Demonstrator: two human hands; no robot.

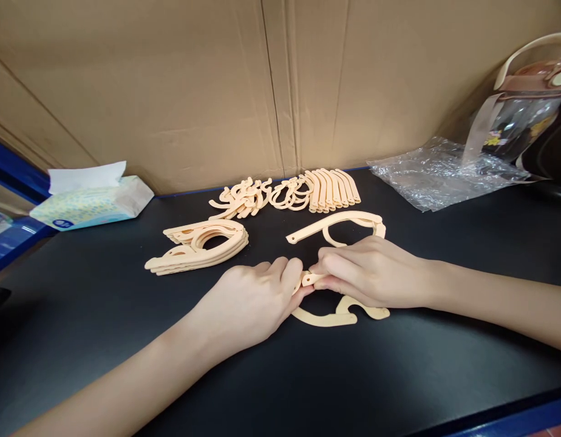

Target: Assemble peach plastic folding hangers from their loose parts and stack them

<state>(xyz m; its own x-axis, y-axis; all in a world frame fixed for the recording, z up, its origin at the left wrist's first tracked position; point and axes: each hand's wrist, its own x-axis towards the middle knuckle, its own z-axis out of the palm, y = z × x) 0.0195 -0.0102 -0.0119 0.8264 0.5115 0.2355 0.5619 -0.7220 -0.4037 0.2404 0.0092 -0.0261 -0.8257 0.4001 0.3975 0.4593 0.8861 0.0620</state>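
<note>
My left hand (266, 291) is closed, pinching a cream plastic hanger piece at the centre front of the table. A curved hanger part (326, 318) with a hook-shaped end shows below the fingers and stretches to the right under my other hand. My right hand (367, 273) pinches a hanger arm (309, 279), its holed end poking out towards the left fingertips. The joint between these pieces is mostly hidden by fingers. Just behind the right hand lies another hanger arm (335, 227) with a curved part at its right end.
Folded hangers (198, 255) are stacked left of centre. Along the back lie loose hooks (244, 197), curved parts (289, 193) and a row of hanger arms (333, 189). A tissue pack (91, 203), crumpled clear plastic bag (439, 176) and bottle (526, 115) stand near the cardboard wall (171, 91).
</note>
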